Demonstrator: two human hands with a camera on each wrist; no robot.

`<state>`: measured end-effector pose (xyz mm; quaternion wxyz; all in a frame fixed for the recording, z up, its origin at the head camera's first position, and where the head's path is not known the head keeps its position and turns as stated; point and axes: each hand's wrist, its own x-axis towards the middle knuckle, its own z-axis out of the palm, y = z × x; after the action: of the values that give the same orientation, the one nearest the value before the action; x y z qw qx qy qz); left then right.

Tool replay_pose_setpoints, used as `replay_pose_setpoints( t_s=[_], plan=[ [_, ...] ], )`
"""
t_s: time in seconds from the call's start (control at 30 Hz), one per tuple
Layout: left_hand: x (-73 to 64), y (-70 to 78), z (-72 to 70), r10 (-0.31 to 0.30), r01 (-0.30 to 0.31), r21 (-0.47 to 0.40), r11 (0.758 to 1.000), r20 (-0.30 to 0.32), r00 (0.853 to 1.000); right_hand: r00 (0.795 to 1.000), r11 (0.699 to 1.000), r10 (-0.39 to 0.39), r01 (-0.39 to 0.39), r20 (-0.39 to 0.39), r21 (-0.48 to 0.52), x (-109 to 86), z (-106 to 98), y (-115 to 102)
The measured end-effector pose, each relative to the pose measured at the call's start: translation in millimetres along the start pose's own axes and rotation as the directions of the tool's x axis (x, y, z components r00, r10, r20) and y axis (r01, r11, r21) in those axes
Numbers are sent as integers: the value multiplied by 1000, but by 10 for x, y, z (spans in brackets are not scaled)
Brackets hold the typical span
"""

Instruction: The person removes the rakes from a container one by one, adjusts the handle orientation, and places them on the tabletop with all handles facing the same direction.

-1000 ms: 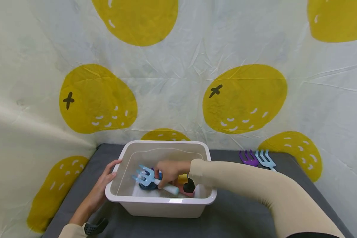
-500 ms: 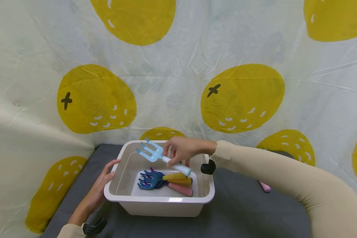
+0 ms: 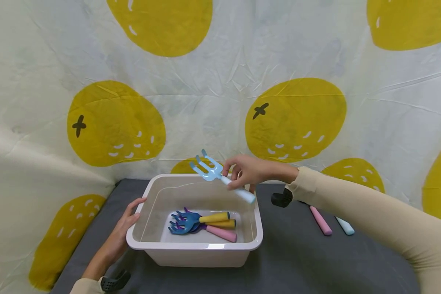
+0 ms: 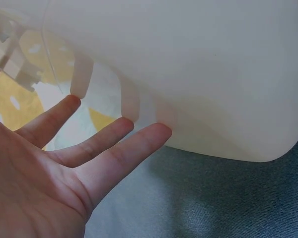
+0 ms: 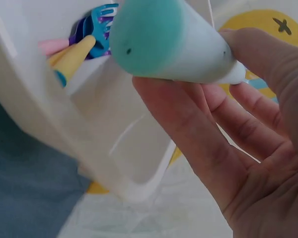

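Observation:
Above the right back rim of a white plastic bin (image 3: 194, 246), my right hand (image 3: 259, 169) holds a light blue hand rake (image 3: 211, 172). Its thumb and fingertips pinch the pale handle (image 5: 203, 54), whose mint end faces the right wrist camera. The rake's prongs point up and left, clear of the bin. At the bin's left side rests my left hand (image 3: 121, 230), one finger at the rim. In the left wrist view its straight, spread fingers (image 4: 124, 153) touch the bin's outer wall. Inside the bin lie several hand rakes (image 3: 185, 223) with blue or purple heads and yellow or pink handles.
On the dark grey cloth (image 3: 286, 253) right of the bin lie a pink handle (image 3: 321, 221) and a pale handle (image 3: 344, 225), partly hidden by my right forearm. A white sheet with yellow fruit prints (image 3: 295, 118) hangs close behind the bin.
My right hand has lifted the light blue hand rake out of the bin, up and to the right. The rakes beneath now show. My left hand has stayed at the bin's side.

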<state>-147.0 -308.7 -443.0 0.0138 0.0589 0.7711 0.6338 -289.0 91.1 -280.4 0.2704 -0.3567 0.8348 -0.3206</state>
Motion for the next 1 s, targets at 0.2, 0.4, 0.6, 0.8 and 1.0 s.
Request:
replay_pose_setpoints(
  t_s=[0.2,0.4,0.6,0.8,1.0],
  plan=[
    [7,-15,24,-5,5,-4,1000,-10,1000,997,1000,-18,20,-76,20,-168,-115,164],
    [11,-24,23,-11,11,-10,1000,-9,1000,989,998,-8,17,-146,59,-340,-225,355],
    [34,-12,11,-1,1,-16,1000,5,1000,978,998,43,-32,-206,57,-528,-302,598],
    [39,-10,10,4,-4,-10,1000,10,1000,965,997,55,-39,-257,68,-699,-318,812],
    [35,-19,20,3,-2,-8,1000,4,1000,953,996,79,-61,-294,67,-803,-309,1044]
  ],
)
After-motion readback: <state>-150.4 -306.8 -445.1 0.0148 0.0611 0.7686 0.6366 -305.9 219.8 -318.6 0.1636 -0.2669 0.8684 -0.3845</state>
